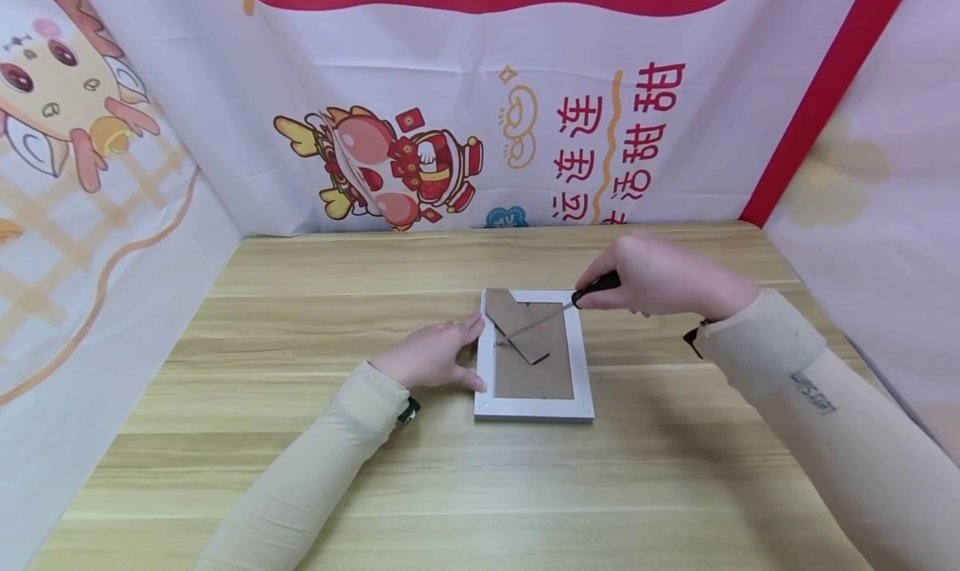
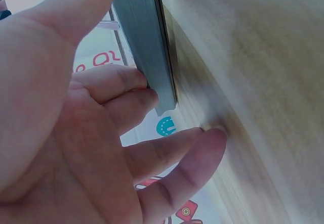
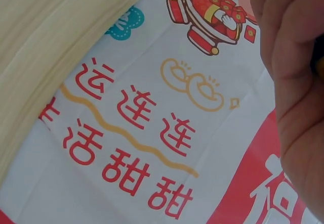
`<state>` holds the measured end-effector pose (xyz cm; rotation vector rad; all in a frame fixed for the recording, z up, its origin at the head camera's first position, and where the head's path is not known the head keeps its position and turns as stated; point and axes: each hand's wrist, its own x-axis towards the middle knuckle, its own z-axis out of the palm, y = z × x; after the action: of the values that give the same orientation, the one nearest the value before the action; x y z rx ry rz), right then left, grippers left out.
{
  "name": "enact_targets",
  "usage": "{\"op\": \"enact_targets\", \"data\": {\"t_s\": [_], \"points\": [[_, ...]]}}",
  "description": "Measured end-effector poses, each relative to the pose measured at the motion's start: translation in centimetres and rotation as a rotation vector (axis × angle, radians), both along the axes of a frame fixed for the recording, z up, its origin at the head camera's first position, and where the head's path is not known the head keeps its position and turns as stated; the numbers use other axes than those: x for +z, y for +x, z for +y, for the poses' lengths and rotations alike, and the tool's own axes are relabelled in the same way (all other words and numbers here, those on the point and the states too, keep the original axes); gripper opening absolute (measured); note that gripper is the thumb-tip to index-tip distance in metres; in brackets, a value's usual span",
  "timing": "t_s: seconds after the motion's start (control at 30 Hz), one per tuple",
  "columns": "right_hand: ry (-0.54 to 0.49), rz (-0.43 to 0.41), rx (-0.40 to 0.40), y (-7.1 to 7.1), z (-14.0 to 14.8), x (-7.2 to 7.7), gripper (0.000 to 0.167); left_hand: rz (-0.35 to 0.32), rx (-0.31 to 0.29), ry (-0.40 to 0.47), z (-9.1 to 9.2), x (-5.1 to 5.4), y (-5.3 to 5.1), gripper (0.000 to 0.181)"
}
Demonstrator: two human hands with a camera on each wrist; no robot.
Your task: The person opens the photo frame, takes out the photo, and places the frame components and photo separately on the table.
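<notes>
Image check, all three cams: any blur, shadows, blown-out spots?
Head: right hand looks slightly motion-blurred, soft shadow on the tabletop; left wrist: tabletop grain smeared, upper-left background washed out; right wrist: somewhat dim, but the backdrop's red lettering is legible.

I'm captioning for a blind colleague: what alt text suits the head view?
A right hand holds a black-handled tool, its metal shaft angled over the brown backing of a white frame, while the left hand rests against the frame's left edge. The frame lies on a wooden table before a printed cloth.
</notes>
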<state>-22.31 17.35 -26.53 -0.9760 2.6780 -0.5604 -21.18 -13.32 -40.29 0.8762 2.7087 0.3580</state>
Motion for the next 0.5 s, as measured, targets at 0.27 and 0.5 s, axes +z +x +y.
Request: {"op": "enact_targets", "data": {"t_s": [0.27, 0.5], "points": [[0.029, -0.022, 0.026, -0.5, -1.3, 0.7, 0.011, -0.002, 0.000, 0.012, 0.1, 0.0, 0.0, 0.104], [0.177, 0.016, 0.063, -0.5, -5.2, 3.2, 0.007, -0.006, 0.012, 0.008, 0.1, 0.0, 0.1, 0.104]]}}
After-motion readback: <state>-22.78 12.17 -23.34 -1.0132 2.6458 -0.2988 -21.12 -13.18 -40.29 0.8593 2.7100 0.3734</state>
